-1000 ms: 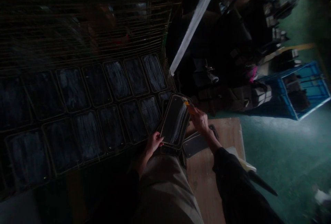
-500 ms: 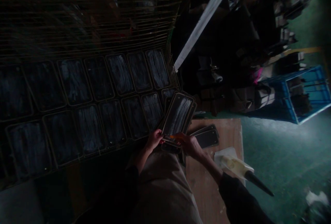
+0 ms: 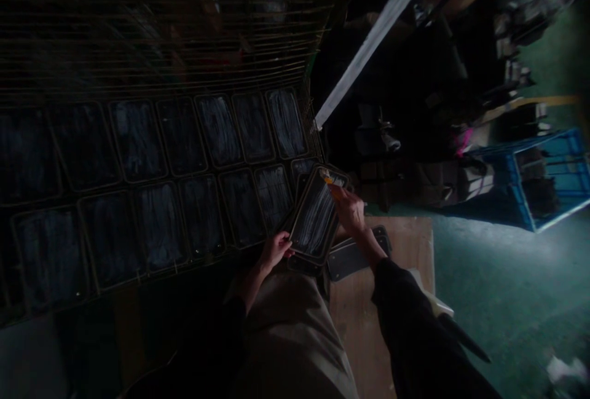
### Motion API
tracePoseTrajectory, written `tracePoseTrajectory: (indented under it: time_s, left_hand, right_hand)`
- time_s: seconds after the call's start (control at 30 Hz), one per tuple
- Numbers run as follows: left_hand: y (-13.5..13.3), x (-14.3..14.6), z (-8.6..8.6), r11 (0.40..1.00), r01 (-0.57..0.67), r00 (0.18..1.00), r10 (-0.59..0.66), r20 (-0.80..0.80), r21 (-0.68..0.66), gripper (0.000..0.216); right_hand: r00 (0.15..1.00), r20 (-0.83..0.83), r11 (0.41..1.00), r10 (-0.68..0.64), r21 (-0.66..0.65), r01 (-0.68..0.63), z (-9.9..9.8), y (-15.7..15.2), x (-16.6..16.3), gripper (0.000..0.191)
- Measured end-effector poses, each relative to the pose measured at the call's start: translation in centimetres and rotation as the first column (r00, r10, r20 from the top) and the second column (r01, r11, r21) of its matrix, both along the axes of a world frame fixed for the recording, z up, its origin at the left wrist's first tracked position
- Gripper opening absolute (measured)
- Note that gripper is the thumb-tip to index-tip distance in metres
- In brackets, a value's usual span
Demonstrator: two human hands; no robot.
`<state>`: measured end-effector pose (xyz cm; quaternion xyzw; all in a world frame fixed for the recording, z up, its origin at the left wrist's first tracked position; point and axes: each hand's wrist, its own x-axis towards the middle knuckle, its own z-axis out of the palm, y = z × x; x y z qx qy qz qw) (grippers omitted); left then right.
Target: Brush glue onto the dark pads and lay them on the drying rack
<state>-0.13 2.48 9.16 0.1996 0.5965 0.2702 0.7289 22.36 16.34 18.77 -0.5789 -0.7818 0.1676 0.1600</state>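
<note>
My left hand (image 3: pixel 276 247) pinches the lower left corner of a dark rectangular panel (image 3: pixel 311 221) with rounded corners and pale wet-looking streaks along its face. The panel is tilted over other similar panels. In my right hand (image 3: pixel 351 209) is a brush (image 3: pixel 328 180) with an orange part near its head, its tip at the panel's upper end. My fingers wrap round its handle. Left of my hands, two rows of similar streaked panels (image 3: pixel 274 196) lie on a wire rack (image 3: pixel 203 257). More dark panels (image 3: pixel 348 260) lie below my right wrist.
A wooden board (image 3: pixel 410 242) stands to my right, with a pale object with a dark tapered end (image 3: pixel 463 336) partly behind my sleeve. Beyond are a blue crate (image 3: pixel 523 193), dark stacked goods and a slanting pale bar (image 3: pixel 378 39). Wire mesh rises at the back left.
My right hand has moved with the brush from the panel's lower end up to its upper end. The streaks now reach lower on the panel. My left hand keeps its hold.
</note>
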Motion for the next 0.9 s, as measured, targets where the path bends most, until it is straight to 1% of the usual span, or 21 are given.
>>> tracePoseTrajectory:
  time_s: [0.03,0.1,0.17,0.23,0.3,0.37,0.47,0.53,0.63,0.73,0.77,0.83,0.9]
  left_hand:
    - [0.0,0.0,0.0,1.0,-0.004,1.0,0.004,0.0,0.0,0.028]
    - [-0.1,0.0,0.0,1.0,-0.011,1.0,0.011,0.0,0.003,0.028]
    - [-0.1,-0.1,0.0,1.0,-0.013,1.0,0.013,0.0,0.006,0.026]
    - [-0.1,-0.1,-0.1,1.0,-0.006,1.0,0.006,-0.014,0.011,0.023]
    - [-0.2,-0.2,-0.1,1.0,0.002,0.999,-0.002,-0.032,0.015,0.023]
    - [-0.3,-0.3,-0.3,1.0,0.01,0.999,-0.009,-0.049,0.015,0.022]
    - [-0.5,-0.2,-0.6,1.0,0.01,0.999,-0.01,-0.046,0.011,0.02]
    - [-0.6,-0.2,-0.8,1.0,0.008,0.999,-0.008,-0.04,0.009,0.019]
    - [-0.6,-0.1,-0.8,1.0,0.01,0.999,-0.01,-0.049,0.006,0.02]
    - [-0.6,0.0,-0.7,1.0,0.02,0.998,-0.019,-0.057,0.002,0.021]
    - [-0.6,0.0,-0.6,1.0,0.023,0.998,-0.023,-0.058,0.001,0.021]
    - [-0.5,0.1,-0.5,1.0,0.029,0.998,-0.029,-0.064,-0.003,0.021]
    - [-0.4,0.2,-0.4,0.999,0.034,0.997,-0.034,-0.075,-0.007,0.022]
  right_hand:
    - [0.999,0.039,1.0,0.026,-0.014,-0.025,-0.3,-0.6,-0.2,0.029]
    - [0.994,0.065,0.994,0.085,-0.068,-0.08,-0.7,-2.3,-0.6,0.031]
    - [0.983,0.042,0.975,0.181,-0.135,-0.174,-0.9,-4.6,-1.0,0.033]
    - [0.96,-0.01,0.939,0.278,-0.206,-0.274,-0.7,-7.3,-1.4,0.033]
    - [0.947,-0.06,0.907,0.315,-0.274,-0.319,-0.2,-10.0,-1.8,0.032]
    - [0.946,-0.105,0.884,0.308,-0.337,-0.325,0.5,-12.4,-2.0,0.03]
    - [0.953,-0.198,0.854,0.229,-0.428,-0.294,1.5,-14.8,-2.0,0.026]
    - [0.956,-0.271,0.836,0.11,-0.494,-0.237,2.0,-15.6,-1.6,0.024]
    - [0.929,-0.353,0.792,-0.116,-0.597,-0.128,2.1,-15.6,-0.5,0.024]
    - [0.864,-0.423,0.738,-0.274,-0.669,-0.094,1.5,-14.8,0.8,0.026]
    - [0.843,-0.445,0.724,-0.303,-0.683,-0.1,1.3,-14.4,1.2,0.027]
    - [0.824,-0.47,0.711,-0.316,-0.693,-0.123,0.8,-13.8,2.1,0.03]
    - [0.84,-0.466,0.733,-0.279,-0.668,-0.127,0.6,-13.3,3.2,0.03]
